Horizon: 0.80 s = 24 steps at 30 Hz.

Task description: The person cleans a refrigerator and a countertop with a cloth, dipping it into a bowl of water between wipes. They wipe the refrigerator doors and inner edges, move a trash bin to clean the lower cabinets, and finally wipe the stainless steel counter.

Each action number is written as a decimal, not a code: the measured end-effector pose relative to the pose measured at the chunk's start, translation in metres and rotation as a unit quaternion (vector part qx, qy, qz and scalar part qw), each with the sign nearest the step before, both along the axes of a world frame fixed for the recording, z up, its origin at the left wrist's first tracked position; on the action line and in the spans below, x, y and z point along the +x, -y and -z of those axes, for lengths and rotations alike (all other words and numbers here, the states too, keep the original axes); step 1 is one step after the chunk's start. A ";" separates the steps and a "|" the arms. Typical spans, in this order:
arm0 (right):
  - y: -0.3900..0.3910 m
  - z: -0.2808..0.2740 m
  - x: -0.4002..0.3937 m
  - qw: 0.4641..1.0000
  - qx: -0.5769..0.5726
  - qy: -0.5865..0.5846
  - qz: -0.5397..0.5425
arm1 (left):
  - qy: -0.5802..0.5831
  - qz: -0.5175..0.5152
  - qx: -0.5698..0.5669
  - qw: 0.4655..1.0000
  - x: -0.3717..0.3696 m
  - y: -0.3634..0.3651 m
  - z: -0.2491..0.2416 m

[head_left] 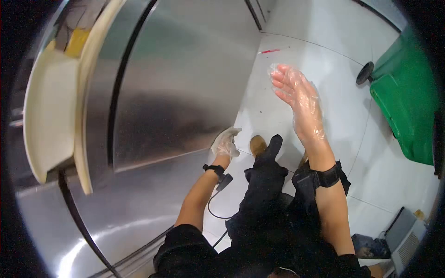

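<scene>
My right hand (296, 95), in a clear plastic glove, is held out over the floor. Its fingers are loosely extended and slightly curled, with nothing in them. Lower and to the left, my left hand (225, 144), also in a clear glove, is beside the lower edge of a stainless steel cabinet front (185, 88). A pale, rounded thing (217, 140) shows along its far side. My left fingers seem closed on it, but blur and the glove hide what it is. Black straps circle both forearms.
A cream-coloured board and tray-like shelf (51, 111) stand on the steel counter at left, with a yellow item (77, 42) behind. A green wheeled bin (408, 97) is at right. A red pen-like stick (269, 51) lies on the white tiled floor (343, 60). A cable hangs near my left arm.
</scene>
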State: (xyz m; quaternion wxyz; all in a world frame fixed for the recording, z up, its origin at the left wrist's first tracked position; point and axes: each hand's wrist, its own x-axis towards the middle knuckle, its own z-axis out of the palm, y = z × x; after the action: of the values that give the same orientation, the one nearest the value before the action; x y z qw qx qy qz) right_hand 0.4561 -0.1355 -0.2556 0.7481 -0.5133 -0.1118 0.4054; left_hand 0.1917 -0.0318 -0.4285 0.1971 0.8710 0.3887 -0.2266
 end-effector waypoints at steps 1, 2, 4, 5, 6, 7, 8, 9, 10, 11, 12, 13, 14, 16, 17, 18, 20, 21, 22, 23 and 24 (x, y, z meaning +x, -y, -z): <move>0.002 0.005 0.003 1.000 -0.002 0.010 -0.019 | 0.009 0.009 0.024 1.000 -0.011 0.004 0.005; 0.003 0.010 0.005 0.999 -0.007 0.021 -0.040 | 0.021 0.017 0.044 0.999 -0.018 0.007 0.005; 0.006 0.021 0.012 0.996 -0.005 0.036 -0.078 | 0.080 0.023 0.089 0.993 -0.030 0.009 0.001; 0.005 0.036 0.019 0.994 -0.004 0.053 -0.096 | 0.137 0.016 0.114 0.984 -0.030 0.009 -0.004; 0.004 0.057 0.024 0.992 0.003 0.065 -0.108 | 0.210 -0.008 0.132 0.969 -0.031 0.010 -0.004; 0.002 0.075 0.026 0.990 -0.008 0.073 -0.118 | 0.288 -0.030 0.148 0.946 -0.029 0.010 -0.011; 0.002 0.087 0.027 0.988 -0.024 0.082 -0.130 | 0.319 -0.029 0.175 0.931 -0.025 0.010 -0.018; 0.001 0.090 0.027 0.985 -0.024 0.091 -0.142 | 0.195 0.075 0.208 0.956 -0.031 0.005 -0.025; 0.001 0.091 0.025 0.982 -0.027 0.095 -0.158 | 0.173 0.159 0.289 0.928 -0.026 0.000 -0.035; 0.001 0.093 0.024 0.979 -0.031 0.099 -0.175 | 0.145 0.240 0.366 0.887 -0.017 -0.004 -0.043; 0.005 0.072 0.014 0.976 -0.027 0.097 -0.196 | 0.194 0.237 0.385 0.871 -0.020 0.000 -0.071; 0.002 0.076 0.017 0.970 -0.010 0.118 -0.212 | 0.258 0.240 0.400 0.846 -0.007 -0.008 -0.068; 0.001 0.077 0.020 0.964 0.007 0.139 -0.228 | 0.237 0.244 0.417 0.843 0.010 -0.004 -0.087; 0.007 0.075 0.029 0.954 0.025 0.170 -0.247 | 0.214 0.236 0.478 0.818 0.046 0.015 -0.127; 0.013 0.076 0.035 0.945 0.041 0.195 -0.261 | 0.214 0.223 0.517 0.798 0.061 0.023 -0.134; 0.020 0.075 0.041 0.941 0.041 0.202 -0.269 | 0.184 0.208 0.533 0.799 0.075 0.032 -0.145; 0.013 0.022 0.005 0.942 0.029 0.212 -0.258 | 0.116 0.157 0.544 0.816 0.052 0.032 -0.211; 0.017 0.019 0.008 0.943 0.031 0.216 -0.253 | 0.112 0.154 0.552 0.812 0.057 0.031 -0.208; 0.019 0.015 0.009 0.939 0.033 0.222 -0.260 | 0.109 0.149 0.560 0.808 0.061 0.025 -0.200; 0.024 0.010 0.011 0.939 0.023 0.235 -0.250 | 0.079 0.128 0.582 0.799 0.069 0.019 -0.184; 0.027 0.007 0.013 0.938 0.010 0.248 -0.241 | 0.076 0.121 0.580 0.802 0.072 0.010 -0.161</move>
State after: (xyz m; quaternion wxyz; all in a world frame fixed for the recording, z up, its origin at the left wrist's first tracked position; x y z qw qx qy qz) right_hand 0.4687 -0.1621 -0.2631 0.5817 -0.5472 -0.4183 0.4327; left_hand 0.2642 -0.0414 -0.2678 -0.3455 0.8768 0.3232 0.0860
